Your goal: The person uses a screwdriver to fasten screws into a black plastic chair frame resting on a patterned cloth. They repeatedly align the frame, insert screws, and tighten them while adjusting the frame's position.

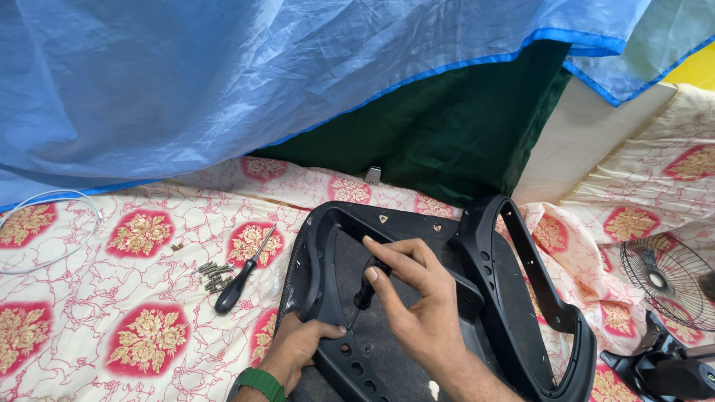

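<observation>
Screwdriver (366,286) — the black-handled one — sits clamped in my right hand (417,298), tip down at a hole in the black plastic chair frame (484,260) lying on the floral sheet (112,298). My left hand (302,346) grips the frame's near edge. I judge the tip could slip off — the frame rests on soft bedding. Spare screws (212,275) could scatter.

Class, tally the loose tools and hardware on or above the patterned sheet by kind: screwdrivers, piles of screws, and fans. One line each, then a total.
Screwdrivers: 2, one lying on the sheet, one gripped in the right hand
Pile of screws: 1
Fan: 1
Total: 4
</observation>
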